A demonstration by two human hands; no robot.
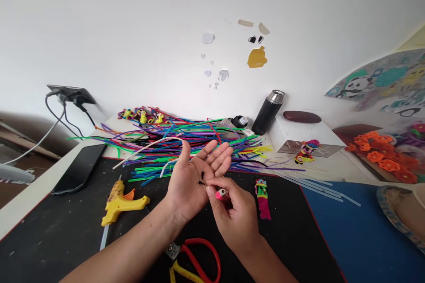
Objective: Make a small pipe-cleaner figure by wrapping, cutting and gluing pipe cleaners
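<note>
Black mat point(66, 230): flat and matte, dusted with pale specks. It covers the desk in front of the person, with a red-trimmed edge along the far side and the right.
Blue mat point(358, 230): smooth, lying against the black mat's right edge. It is mostly bare and gives the widest open room.
Pipe cleaners point(186, 141): a loose heap of thin fuzzy stems in green, blue, purple and red. It sprawls along the mat's far edge and closes off the space behind the hands.
Phone point(79, 168): a glossy dark slab at the far left corner.
Flask point(268, 112): a black cylinder with a steel cap, by the wall behind the heap.
Glue gun point(121, 203): yellow plastic with an orange trigger, lying on its side left of the left forearm.
Scissors point(199, 261): red loop handles, lying on the mat between the forearms at the near edge.
Left hand point(195, 176): palm up, fingers loosely spread and slightly curled.
Right hand point(235, 214): just beside the left palm, with thumb and forefinger pinching the pink piece and the other fingers curled in.
Woolly figure point(262, 199): small, fuzzy, pink and green, lying just right of the right hand.
Pink piece point(221, 193): tiny, glossy and rounded, at the left palm's edge.
Black bits point(202, 176): a few dark specks resting on the left palm.
</note>
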